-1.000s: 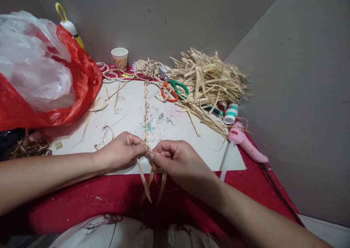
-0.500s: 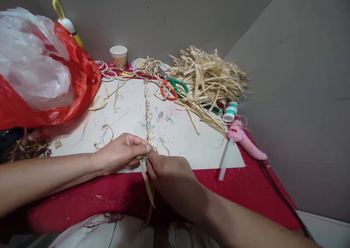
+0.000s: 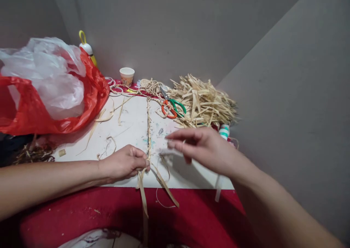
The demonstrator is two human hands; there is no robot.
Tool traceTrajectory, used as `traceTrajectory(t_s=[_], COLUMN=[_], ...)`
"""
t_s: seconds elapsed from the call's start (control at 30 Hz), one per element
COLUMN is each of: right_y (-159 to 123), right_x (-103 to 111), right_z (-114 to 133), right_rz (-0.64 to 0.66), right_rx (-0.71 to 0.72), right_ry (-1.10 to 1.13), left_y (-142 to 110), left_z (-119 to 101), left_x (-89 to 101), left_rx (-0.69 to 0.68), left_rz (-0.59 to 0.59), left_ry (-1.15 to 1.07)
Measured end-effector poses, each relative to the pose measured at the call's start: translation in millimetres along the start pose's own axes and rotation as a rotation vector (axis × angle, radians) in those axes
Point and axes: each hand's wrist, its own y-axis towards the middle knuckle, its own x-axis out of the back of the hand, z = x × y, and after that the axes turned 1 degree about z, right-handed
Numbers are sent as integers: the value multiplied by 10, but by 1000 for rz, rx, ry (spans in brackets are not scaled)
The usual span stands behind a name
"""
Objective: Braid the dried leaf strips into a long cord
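A thin braid of straw-like strips (image 3: 149, 127) runs down the white board (image 3: 128, 122) toward me. Its near end is pinched in my left hand (image 3: 125, 164), between thumb and fingers. Below that grip, loose flat strips (image 3: 165, 186) fan out over the red cloth (image 3: 109, 208). My right hand (image 3: 203, 146) is raised above the board's right side, fingers stretched out and slightly blurred; I see nothing held in it. Beyond it lies a heap of dry strips (image 3: 205, 104). Scissors (image 3: 180, 107) with one orange and one green handle lie at the heap's left edge.
A red plastic bag (image 3: 94, 102) with clear plastic in it stands at the left. At the back are a paper cup (image 3: 127, 77) and a yellow-and-white bottle (image 3: 86, 48). A white-and-green roll (image 3: 224, 130) and a translucent stick (image 3: 218, 193) show near my right forearm.
My right hand has let go of the strips and moved right and up, its fingers opening. The left hand still grips the braid's end. The view has tilted upward.
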Motion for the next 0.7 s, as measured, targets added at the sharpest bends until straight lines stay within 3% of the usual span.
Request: traceTrajectory(t_s=[0.1, 0.23, 0.37, 0.5, 0.7], right_y=[530, 1265, 1824, 2159, 2401], right_x=[137, 54, 7, 38, 64], right_z=[-200, -465, -552, -541, -526], right_rz=[-234, -335, -425, -423, -280], right_rx=[-91, -131, -100, -122, -161], right_ry=[19, -220, -353, -472, -607], left_y=[-17, -33, -23, -32, -25], left_z=[-3, -6, -25, -50, -44], left_x=[21, 86, 186, 283, 332], left_rx=[-24, -45, -90, -65, -6], left_rz=[-8, -13, -34, -84, -98], left_ry=[42, 71, 98, 41, -28])
